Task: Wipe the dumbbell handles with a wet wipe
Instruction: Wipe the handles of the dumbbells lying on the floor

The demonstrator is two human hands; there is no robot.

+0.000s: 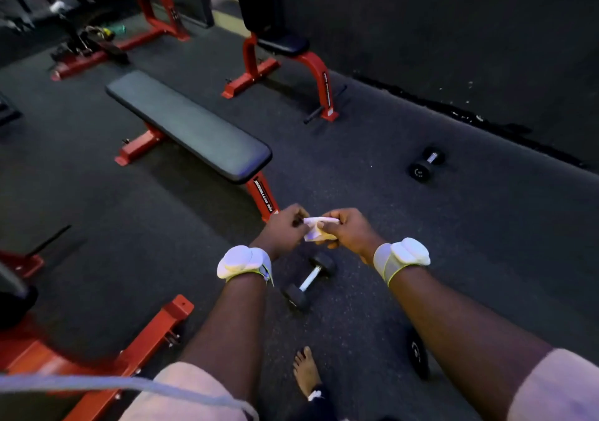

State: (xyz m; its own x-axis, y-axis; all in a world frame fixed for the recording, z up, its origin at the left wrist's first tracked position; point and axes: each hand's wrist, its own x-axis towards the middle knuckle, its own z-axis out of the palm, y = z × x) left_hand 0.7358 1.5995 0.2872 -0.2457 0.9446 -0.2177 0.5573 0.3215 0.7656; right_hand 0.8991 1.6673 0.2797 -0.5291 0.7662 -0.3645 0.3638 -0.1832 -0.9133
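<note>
- Wet wipe [317,228], white and crumpled, was pinched between both hands in front of the body, above the floor.
- Left hand [281,230] had its fingers curled tight on the wipe's left end; right hand [347,228] gripped the right end the same way.
- Both wrists wore white padded bands.
- Near dumbbell [309,280], black heads with a silver handle, lay on the dark floor [421,242] just below the hands, apart from them.
- Second dumbbell [426,163] lay well off to the right, near the wall.
- Flat bench [191,127], black pad on a red frame; white lettering on its leg was too blurred to read for sure.
- Bare foot [306,372] rested on the floor below.
</note>
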